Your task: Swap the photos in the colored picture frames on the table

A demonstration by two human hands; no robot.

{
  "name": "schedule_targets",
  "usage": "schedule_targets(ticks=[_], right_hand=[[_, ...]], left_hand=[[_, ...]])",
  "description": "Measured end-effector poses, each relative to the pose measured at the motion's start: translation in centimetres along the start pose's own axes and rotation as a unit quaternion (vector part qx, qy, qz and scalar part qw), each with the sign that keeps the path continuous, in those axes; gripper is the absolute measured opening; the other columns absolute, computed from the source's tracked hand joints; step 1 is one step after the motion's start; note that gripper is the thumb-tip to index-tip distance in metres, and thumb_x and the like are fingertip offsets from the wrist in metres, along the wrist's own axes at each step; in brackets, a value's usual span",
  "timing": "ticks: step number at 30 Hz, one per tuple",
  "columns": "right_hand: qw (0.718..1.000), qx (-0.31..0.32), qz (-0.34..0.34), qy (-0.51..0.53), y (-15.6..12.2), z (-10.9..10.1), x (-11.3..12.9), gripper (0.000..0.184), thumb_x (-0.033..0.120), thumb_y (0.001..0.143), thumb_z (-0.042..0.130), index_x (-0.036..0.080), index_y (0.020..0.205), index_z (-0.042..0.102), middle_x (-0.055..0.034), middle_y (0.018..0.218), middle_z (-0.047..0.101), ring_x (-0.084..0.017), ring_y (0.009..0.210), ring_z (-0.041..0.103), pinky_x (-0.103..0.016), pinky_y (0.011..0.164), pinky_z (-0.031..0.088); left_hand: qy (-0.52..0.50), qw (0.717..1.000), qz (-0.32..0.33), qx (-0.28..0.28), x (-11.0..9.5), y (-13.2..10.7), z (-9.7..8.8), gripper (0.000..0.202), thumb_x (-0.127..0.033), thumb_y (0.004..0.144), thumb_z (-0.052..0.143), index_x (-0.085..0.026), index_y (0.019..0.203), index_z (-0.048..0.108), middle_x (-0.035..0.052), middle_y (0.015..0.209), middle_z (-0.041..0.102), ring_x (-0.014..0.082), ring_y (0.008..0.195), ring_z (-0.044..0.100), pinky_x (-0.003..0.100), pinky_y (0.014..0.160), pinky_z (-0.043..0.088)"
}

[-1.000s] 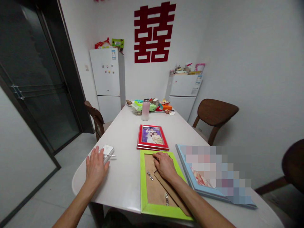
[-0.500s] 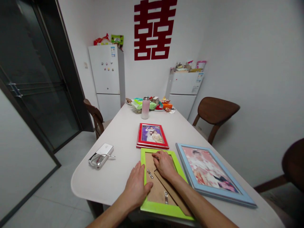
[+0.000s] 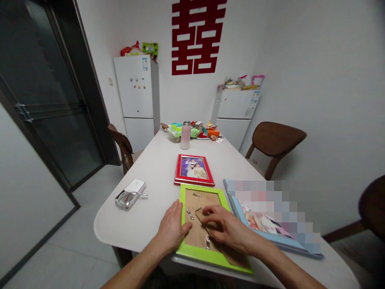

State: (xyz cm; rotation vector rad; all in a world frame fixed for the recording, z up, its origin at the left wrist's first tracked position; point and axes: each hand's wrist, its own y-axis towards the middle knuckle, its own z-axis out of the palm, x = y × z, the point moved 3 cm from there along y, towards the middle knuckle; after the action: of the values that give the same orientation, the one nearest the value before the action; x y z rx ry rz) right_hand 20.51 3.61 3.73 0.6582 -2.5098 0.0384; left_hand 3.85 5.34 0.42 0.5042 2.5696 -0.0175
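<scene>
A lime green picture frame (image 3: 207, 257) lies back side up at the near end of the table, with a brown backing board (image 3: 192, 237) set in it. Small metal clips (image 3: 189, 214) are fixed on its back. My left hand (image 3: 171, 226) rests along the frame's left edge, fingers stretched out and thumb lying over the edge onto the board. Over the board's right part is my right hand (image 3: 230, 228), fingers bent and apart, by the narrow brown stand leg (image 3: 198, 212). It partly hides the leg and a lower metal clip (image 3: 207, 242).
Beyond lies a red picture frame (image 3: 195, 184); a light blue picture frame (image 3: 240, 206), partly blurred, is at right. A power bank with a white cable (image 3: 132, 194) sits left. A pink bottle (image 3: 185, 136) and bagged items (image 3: 195, 131) stand at the far end. Chairs (image 3: 276, 138) flank the table.
My right hand has moved from the top of the green frame down toward its lower right, uncovering a metal clip at the top. My left hand stays at the left edge.
</scene>
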Motion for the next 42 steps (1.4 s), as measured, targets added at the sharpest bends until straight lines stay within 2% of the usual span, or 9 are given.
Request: schedule_targets(ticks=[3,9,15,21,25,30,33,36,42], right_hand=[[0.999,0.041,0.0,0.0,-1.9,0.1,1.1,0.024,0.017,0.064,0.055,0.026,0.083,0.065,-0.0042,0.109,0.049,-0.021,0.103,0.041,-0.035,0.09,0.03],[0.999,-0.031,0.008,-0.012,-1.5,1.7,0.9,0.012,0.022,0.07,0.052,0.022,0.07,0.065,-0.0053,0.101,0.052,-0.019,0.098,0.043,-0.035,0.088,0.03],[0.987,-0.107,0.111,-0.053,-2.1,1.7,-0.2,0.04,0.032,0.066,0.055,0.016,0.102,0.055,-0.0115,0.106,0.049,-0.023,0.098,0.044,-0.035,0.086,0.033],[0.981,-0.108,0.142,-0.077,-1.7,1.1,-0.4,0.036,0.022,0.062,0.05,0.015,0.097,0.057,-0.0081,0.088,0.056,-0.02,0.085,0.05,-0.03,0.077,0.037],[0.978,-0.114,0.142,-0.1,-1.5,-0.2,0.2,0.03,0.023,0.063,0.047,0.017,0.089,0.061,-0.0063,0.081,0.057,-0.019,0.08,0.052,-0.029,0.074,0.038],[0.981,-0.142,0.116,-0.067,-0.8,-1.4,3.2,0.032,0.026,0.064,0.049,0.017,0.094,0.06,-0.0065,0.085,0.056,-0.019,0.083,0.052,-0.029,0.076,0.039],[0.983,-0.157,0.087,-0.027,-0.8,-1.3,3.2,0.032,0.031,0.071,0.045,0.017,0.098,0.057,-0.0072,0.094,0.056,-0.018,0.088,0.051,-0.028,0.078,0.039],[0.974,-0.178,0.125,-0.063,-1.7,-1.1,0.4,0.035,0.031,0.076,0.038,0.014,0.101,0.055,-0.01,0.098,0.057,-0.019,0.089,0.052,-0.03,0.079,0.039],[0.938,-0.124,0.225,-0.234,-3.1,-0.3,-3.8,0.034,0.027,0.073,0.042,0.013,0.102,0.055,-0.012,0.093,0.06,-0.024,0.085,0.052,-0.035,0.073,0.037]], left_hand=[[-0.007,1.0,-0.004,0.0,-0.1,0.0,0.2,0.059,-0.029,0.072,0.047,-0.003,0.123,0.032,0.0166,0.131,0.03,0.0228,0.121,0.026,0.033,0.101,0.019],[-0.024,1.0,-0.009,-0.002,-0.2,0.0,0.4,0.059,-0.028,0.071,0.047,-0.003,0.123,0.034,0.0167,0.132,0.029,0.0233,0.121,0.026,0.033,0.101,0.018],[-0.07,0.997,-0.009,-0.008,-0.1,-0.2,0.2,0.059,-0.03,0.07,0.048,-0.003,0.122,0.035,0.0169,0.131,0.031,0.0234,0.121,0.027,0.032,0.101,0.018],[-0.158,0.987,-0.016,-0.027,0.2,-0.3,0.0,0.059,-0.028,0.067,0.053,-0.003,0.119,0.039,0.0182,0.13,0.032,0.0254,0.12,0.027,0.035,0.1,0.017],[-0.251,0.965,-0.029,-0.065,-0.4,-0.2,-0.9,0.056,-0.03,0.067,0.054,-0.007,0.117,0.041,0.0161,0.131,0.031,0.0248,0.121,0.025,0.036,0.101,0.015],[-0.414,0.908,-0.031,-0.053,-1.5,0.3,-1.6,0.041,-0.029,0.071,0.046,-0.014,0.11,0.042,0.009,0.106,0.057,0.0203,0.094,0.055,0.03,0.08,0.043],[-0.48,0.874,-0.053,-0.042,-0.2,0.0,-2.5,0.032,-0.033,0.071,0.045,-0.014,0.098,0.047,0.0076,0.094,0.063,0.021,0.083,0.059,0.029,0.071,0.047],[-0.51,0.854,-0.089,-0.044,2.7,-0.9,-4.2,0.032,-0.034,0.07,0.049,-0.015,0.096,0.047,0.0062,0.086,0.064,0.0214,0.076,0.061,0.031,0.066,0.048],[-0.491,0.858,-0.144,-0.038,7.7,-2.8,-6.7,0.033,-0.032,0.072,0.049,-0.015,0.1,0.046,0.0041,0.079,0.065,0.0196,0.065,0.063,0.031,0.06,0.049]])
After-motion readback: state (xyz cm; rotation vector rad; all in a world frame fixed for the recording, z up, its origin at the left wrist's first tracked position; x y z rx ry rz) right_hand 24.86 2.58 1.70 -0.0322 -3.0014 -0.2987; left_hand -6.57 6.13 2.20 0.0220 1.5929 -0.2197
